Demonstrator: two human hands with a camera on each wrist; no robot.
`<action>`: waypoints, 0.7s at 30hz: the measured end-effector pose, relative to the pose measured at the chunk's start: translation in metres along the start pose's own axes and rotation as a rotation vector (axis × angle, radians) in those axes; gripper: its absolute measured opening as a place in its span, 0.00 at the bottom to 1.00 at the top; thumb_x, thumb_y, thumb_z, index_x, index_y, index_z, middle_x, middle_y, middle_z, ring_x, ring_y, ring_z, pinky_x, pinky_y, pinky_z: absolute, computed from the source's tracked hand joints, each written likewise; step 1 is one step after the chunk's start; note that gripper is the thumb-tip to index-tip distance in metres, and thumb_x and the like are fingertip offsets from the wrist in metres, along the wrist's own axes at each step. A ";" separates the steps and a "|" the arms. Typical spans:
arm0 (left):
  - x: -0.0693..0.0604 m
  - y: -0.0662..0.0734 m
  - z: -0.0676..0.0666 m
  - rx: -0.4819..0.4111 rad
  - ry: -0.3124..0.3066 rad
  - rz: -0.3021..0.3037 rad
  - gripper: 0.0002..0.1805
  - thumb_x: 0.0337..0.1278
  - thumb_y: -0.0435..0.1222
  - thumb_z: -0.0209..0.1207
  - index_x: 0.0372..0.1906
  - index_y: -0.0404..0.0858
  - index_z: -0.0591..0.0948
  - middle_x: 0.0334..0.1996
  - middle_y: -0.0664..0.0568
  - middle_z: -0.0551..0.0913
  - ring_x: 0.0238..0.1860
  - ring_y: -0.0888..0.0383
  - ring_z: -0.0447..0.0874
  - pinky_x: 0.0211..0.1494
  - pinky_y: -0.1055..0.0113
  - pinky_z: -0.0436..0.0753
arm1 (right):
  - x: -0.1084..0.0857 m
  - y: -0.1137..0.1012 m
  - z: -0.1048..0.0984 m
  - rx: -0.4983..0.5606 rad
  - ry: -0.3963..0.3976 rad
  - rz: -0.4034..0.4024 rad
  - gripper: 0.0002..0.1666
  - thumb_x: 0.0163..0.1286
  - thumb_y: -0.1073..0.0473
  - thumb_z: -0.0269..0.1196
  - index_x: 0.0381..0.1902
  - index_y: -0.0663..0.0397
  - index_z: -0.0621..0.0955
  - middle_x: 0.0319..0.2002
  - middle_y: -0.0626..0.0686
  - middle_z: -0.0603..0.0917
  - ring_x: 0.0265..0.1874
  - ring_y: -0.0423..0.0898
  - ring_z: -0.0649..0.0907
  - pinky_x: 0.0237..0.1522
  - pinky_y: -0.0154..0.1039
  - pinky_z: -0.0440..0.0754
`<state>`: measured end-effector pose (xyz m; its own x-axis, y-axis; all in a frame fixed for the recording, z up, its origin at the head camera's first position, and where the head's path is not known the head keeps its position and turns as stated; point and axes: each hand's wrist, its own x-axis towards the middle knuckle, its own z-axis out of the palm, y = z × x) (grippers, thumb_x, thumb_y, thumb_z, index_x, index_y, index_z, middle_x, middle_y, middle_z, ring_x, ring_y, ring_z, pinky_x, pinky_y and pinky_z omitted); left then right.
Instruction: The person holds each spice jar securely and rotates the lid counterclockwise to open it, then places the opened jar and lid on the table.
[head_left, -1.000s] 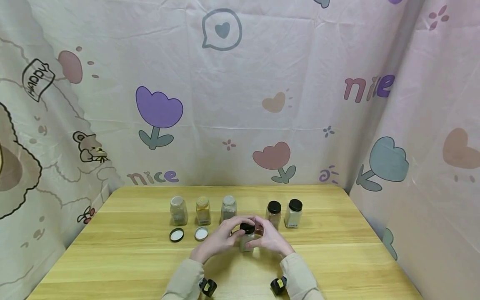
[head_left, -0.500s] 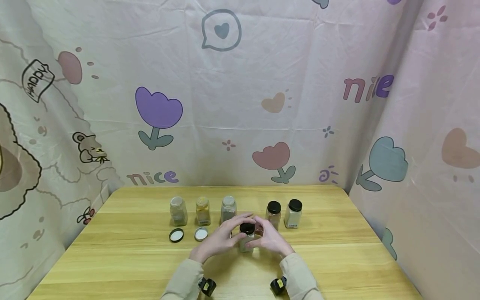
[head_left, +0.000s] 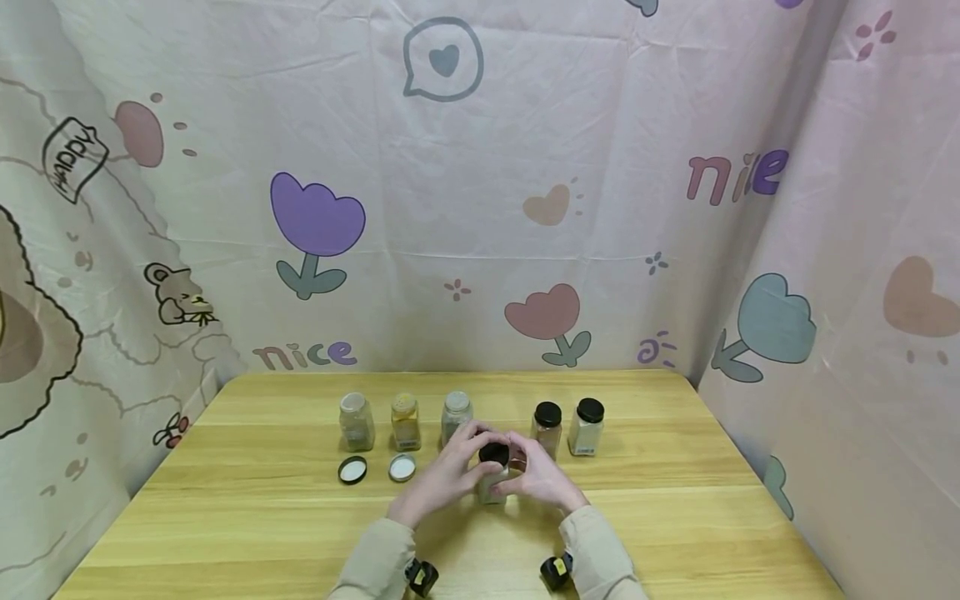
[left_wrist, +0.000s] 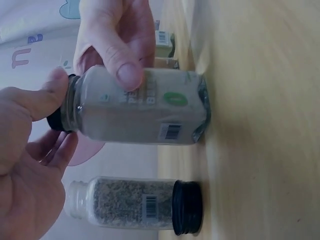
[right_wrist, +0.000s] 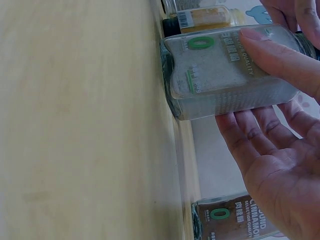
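Squarish glass jar (left_wrist: 142, 115); round black lid (head_left: 493, 453)

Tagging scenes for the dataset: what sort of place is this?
Probably a makeshift recording booth: a printed cloth hangs behind and to both sides of a wooden table, and two wrist cameras are in view.

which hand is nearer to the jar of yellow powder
Left. The left hand, pinching the black cap of the held jar, is in front and to the right of the yellow jar; the right hand, round the held jar's body, is farther right.
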<state>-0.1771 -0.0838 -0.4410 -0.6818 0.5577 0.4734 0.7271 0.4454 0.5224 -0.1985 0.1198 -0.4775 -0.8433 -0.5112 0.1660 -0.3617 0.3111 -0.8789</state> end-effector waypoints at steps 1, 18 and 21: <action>0.000 0.000 0.001 0.007 0.005 -0.012 0.19 0.65 0.38 0.62 0.59 0.39 0.80 0.56 0.46 0.77 0.59 0.50 0.74 0.64 0.53 0.82 | 0.000 0.000 0.000 -0.002 0.003 0.004 0.39 0.54 0.59 0.78 0.62 0.55 0.75 0.57 0.56 0.82 0.57 0.46 0.82 0.63 0.35 0.81; -0.004 0.000 0.005 -0.047 0.175 -0.064 0.21 0.76 0.36 0.50 0.69 0.42 0.74 0.60 0.46 0.77 0.61 0.51 0.73 0.61 0.49 0.83 | 0.000 -0.002 -0.001 0.031 -0.001 -0.025 0.28 0.52 0.67 0.77 0.49 0.59 0.77 0.46 0.58 0.83 0.45 0.38 0.82 0.56 0.31 0.82; -0.004 -0.002 0.003 -0.069 0.210 -0.039 0.20 0.74 0.35 0.54 0.66 0.41 0.76 0.59 0.47 0.78 0.61 0.50 0.77 0.63 0.51 0.83 | -0.001 -0.002 -0.003 0.057 -0.016 -0.012 0.29 0.53 0.67 0.77 0.51 0.59 0.76 0.48 0.58 0.84 0.48 0.39 0.83 0.57 0.31 0.82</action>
<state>-0.1756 -0.0850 -0.4466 -0.7163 0.3797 0.5854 0.6976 0.4110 0.5869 -0.1978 0.1218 -0.4747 -0.8323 -0.5275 0.1703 -0.3485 0.2592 -0.9008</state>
